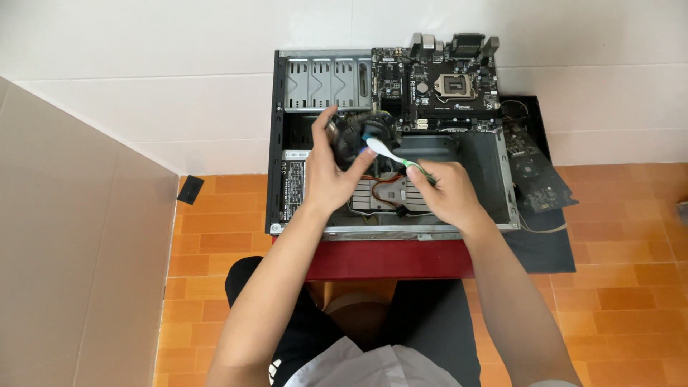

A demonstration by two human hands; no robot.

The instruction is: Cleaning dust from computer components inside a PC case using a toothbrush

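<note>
My left hand (pixel 328 175) grips a round black cooler fan (pixel 358 132) and holds it up over the open computer case (pixel 502 179). In my right hand (pixel 448 193) is a toothbrush (pixel 390 154) with a white neck and green handle. Its blue bristle head presses against the fan's front face. The case lies flat on a dark red low table (pixel 390 259). A black motherboard (pixel 433 86) rests across the case's far end. Inside the case, under my hands, lie orange and black cables (pixel 390 197) and a metal bracket.
A bare circuit card (pixel 534 168) lies on a black mat (pixel 548 244) to the right of the case. A small black piece (pixel 190 189) sits on the orange tiled floor at the left. A beige panel (pixel 72 251) stands at the left, with a white tiled wall behind.
</note>
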